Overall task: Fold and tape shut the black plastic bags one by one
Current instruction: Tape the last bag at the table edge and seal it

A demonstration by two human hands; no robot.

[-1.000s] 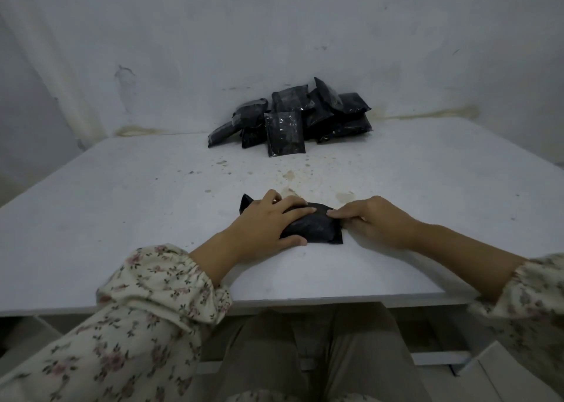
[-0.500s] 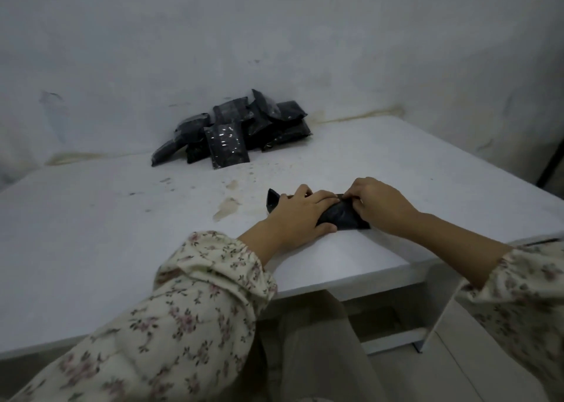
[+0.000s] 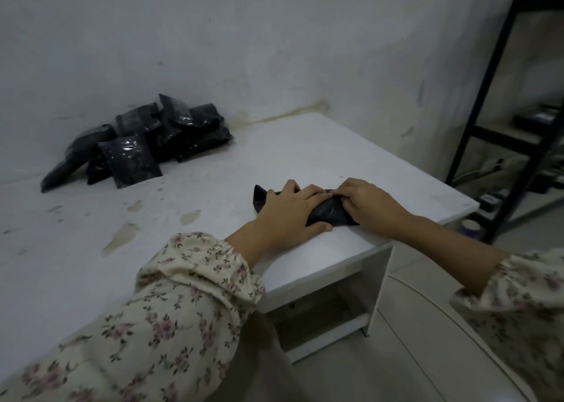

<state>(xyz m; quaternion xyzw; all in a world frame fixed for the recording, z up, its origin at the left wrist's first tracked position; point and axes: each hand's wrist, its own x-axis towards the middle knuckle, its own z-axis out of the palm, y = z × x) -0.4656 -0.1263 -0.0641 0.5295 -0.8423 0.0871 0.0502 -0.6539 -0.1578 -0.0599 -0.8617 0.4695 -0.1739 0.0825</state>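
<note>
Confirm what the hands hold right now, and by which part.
One black bag: left hand presses flat on its left-middle part, fingers straight; right hand pinches its folded right end with curled fingers.

Saw a stained white bench [image 3: 274, 145] against a scuffed pale wall [image 3: 274, 35], a black metal rack [image 3: 483, 96] off to its right.

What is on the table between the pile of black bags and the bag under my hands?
No object: between the pile and the bag the table shows only a few brownish stains, seen in the head view.
</note>
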